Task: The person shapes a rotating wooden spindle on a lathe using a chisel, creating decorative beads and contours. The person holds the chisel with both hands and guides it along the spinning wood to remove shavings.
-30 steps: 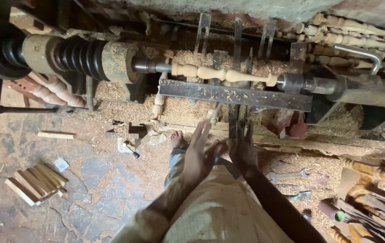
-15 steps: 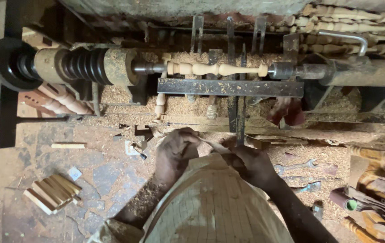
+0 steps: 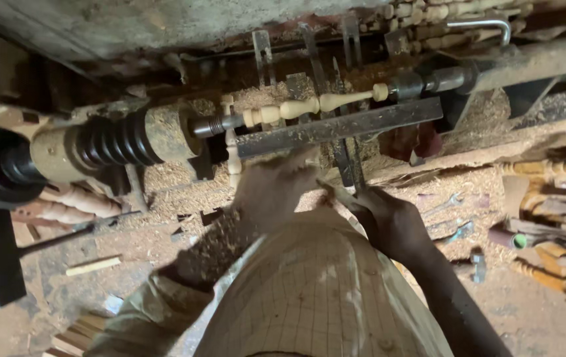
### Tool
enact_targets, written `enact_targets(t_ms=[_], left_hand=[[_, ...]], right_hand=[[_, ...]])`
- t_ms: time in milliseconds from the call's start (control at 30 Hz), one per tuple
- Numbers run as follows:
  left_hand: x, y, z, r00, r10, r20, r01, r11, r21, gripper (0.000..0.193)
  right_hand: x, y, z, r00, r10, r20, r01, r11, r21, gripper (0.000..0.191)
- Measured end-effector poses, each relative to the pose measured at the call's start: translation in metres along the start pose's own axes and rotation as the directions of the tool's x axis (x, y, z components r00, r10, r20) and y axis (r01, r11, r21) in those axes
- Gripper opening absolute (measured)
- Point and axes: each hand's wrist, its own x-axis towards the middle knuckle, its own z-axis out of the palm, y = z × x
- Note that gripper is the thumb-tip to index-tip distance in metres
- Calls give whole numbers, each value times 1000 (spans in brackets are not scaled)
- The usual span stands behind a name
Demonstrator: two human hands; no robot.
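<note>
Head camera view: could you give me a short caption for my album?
Both hands, left hand blurred and right hand gripping a tool, work below a pale turned spindle mounted on a sawdust-covered lathe.

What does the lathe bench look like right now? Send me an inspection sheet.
Surface: workbench covered in sawdust and shavings.
Job's things: pale turned wooden spindle mounted between lathe centres; flat grey metal tool rest just below it.
Clutter: finished turned wooden legs at left, loose wood stick, metal tools at right.
Grippers: left hand blurred, below the rest; right hand gripping a slim metal tool.
Cables: nothing seen.
Surroundings: dark grooved pulley, rough wall behind.
</note>
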Motion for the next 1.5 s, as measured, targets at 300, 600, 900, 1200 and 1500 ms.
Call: enact_targets(t_ms=[300,600,900,1200,1500], left_hand=[[87,-117,-56,933,179,311,-283,901,329,33],[102,-154,-53,791,-23,611,-138,967,216,29],[83,-136,-50,758,-118,641,-31,976,217,51],[95,-126,-47,563,-228,794,69,971,230,67],[92,-165,4,786,-157,598,172,985,32,61]], right_hand=[[116,-53,42,983,80,-167,-82,997,-2,19],[145,-83,73,948,318,20,-318,948,16,45],[153,-96,82,861,473,188,-468,881,-73,66],[157,-101,80,965,219,147,-171,944,-281,64],[158,-92,79,857,505,100,-515,834,200,31]])
